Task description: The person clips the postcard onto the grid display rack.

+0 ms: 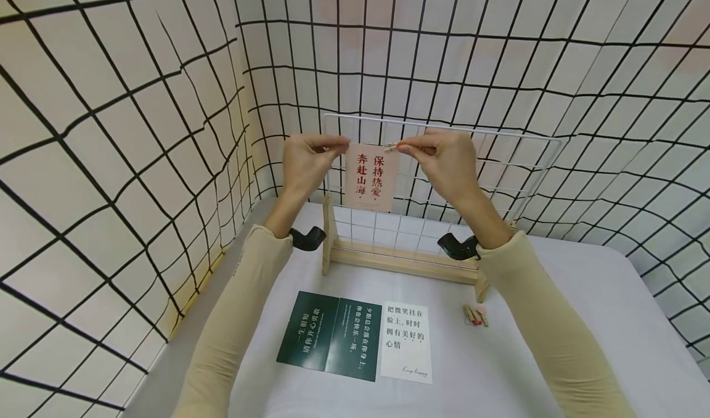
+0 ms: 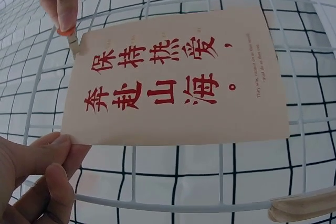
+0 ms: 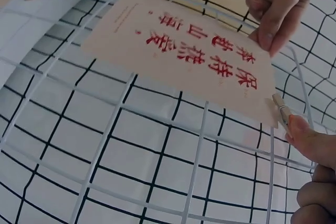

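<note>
A pale pink card (image 1: 370,177) with red Chinese characters hangs upright in front of a white wire grid rack (image 1: 355,118). Its top left corner is pinched between thumb and forefinger of my left hand (image 1: 312,162). My right hand (image 1: 444,162) pinches a small clothespin (image 1: 391,147) at the card's top right corner. In the right wrist view the clothespin (image 3: 282,109) overlaps the card's edge; whether it also bites a wire of the rack I cannot tell. The left wrist view shows the card (image 2: 173,82) face on, the wires behind it.
The rack stands in a wooden base (image 1: 405,265). On the white table (image 1: 466,375) before it lie two dark green cards (image 1: 307,331) (image 1: 353,339), a white card (image 1: 407,342) and several small clothespins (image 1: 474,315). Black-gridded white cloth (image 1: 444,48) surrounds the table.
</note>
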A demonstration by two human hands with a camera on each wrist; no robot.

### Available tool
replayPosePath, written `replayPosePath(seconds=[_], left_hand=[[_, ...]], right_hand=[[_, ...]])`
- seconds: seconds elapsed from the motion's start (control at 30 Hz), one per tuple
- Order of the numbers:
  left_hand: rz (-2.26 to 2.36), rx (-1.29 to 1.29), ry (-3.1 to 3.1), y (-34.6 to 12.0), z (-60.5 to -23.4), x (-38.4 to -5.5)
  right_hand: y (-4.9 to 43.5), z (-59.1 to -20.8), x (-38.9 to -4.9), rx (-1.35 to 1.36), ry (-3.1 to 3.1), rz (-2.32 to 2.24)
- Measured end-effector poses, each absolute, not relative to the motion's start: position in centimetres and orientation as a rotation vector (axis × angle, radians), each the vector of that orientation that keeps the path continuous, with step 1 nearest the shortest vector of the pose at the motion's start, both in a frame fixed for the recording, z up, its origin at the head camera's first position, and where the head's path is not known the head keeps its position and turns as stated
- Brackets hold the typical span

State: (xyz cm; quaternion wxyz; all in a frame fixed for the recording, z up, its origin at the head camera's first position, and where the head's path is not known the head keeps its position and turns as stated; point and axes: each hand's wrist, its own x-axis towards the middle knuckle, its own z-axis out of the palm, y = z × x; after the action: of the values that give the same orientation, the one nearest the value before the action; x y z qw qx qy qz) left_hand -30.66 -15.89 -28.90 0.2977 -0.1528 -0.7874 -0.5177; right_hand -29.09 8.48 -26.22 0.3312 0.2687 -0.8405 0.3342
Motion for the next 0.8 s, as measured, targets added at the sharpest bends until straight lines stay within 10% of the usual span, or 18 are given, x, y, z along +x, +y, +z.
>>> replayPosePath(seconds=[0.8], left_hand=[[-1.327, -0.364, -2.038, -15.19, -29.36, -30.35]], right_hand=[[7.69, -25.75, -29.26, 0.623, -2.301, 0.711]])
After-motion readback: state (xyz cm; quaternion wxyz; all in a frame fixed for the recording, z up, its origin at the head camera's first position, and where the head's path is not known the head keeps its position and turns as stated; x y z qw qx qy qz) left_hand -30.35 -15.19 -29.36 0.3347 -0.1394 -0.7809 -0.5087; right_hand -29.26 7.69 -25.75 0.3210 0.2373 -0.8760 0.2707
